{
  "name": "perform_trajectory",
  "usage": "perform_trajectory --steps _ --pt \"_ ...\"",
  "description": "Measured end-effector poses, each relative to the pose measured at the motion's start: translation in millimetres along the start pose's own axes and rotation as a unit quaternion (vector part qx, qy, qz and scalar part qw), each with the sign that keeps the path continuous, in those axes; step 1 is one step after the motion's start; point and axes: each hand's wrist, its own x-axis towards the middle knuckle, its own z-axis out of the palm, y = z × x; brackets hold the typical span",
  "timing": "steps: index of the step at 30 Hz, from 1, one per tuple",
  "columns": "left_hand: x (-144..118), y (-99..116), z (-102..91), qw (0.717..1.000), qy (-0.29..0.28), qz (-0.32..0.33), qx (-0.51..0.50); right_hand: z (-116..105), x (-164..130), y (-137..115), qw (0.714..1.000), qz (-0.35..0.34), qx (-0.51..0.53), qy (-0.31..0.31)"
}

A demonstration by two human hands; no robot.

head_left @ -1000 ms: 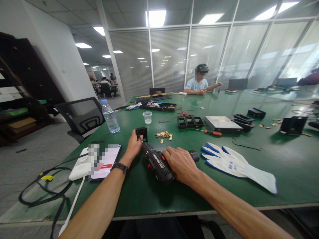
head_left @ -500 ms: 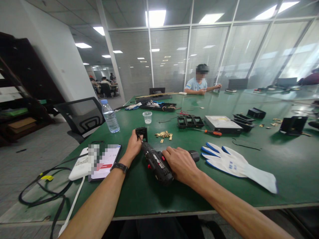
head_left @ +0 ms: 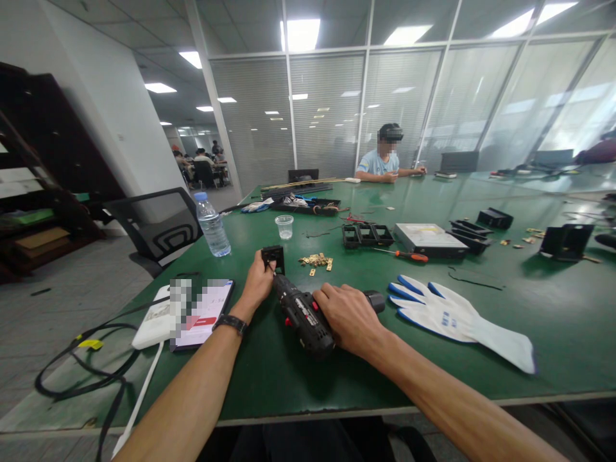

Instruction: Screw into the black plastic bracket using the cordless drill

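My left hand is closed on a small black plastic box, which looks open on one side. Wrapped round the handle of a black cordless drill with red buttons is my right hand. The drill lies on its side, its front end pointing at the box and reaching my left fingers; whether the bit touches a screw is too small to tell. Just right of the box, several small brass-coloured metal plates form a loose pile on the green table.
A phone and a white power bank lie at left, near a water bottle and a plastic cup. At right are a white glove, an orange screwdriver and black trays. Across the table sits a person.
My hands, the box and the drill stay almost in place. The person across the table has lowered a hand slightly.
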Motion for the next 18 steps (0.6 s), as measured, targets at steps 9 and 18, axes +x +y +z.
perform_trajectory --steps 9,18 --pt "0.0 0.6 0.9 1.000 0.002 0.006 -0.004 0.3 0.1 0.2 1.000 -0.002 0.003 0.004" --pt "-0.2 0.2 0.3 1.000 0.003 0.003 -0.009 -0.7 0.2 -0.3 1.000 0.002 0.005 -0.002"
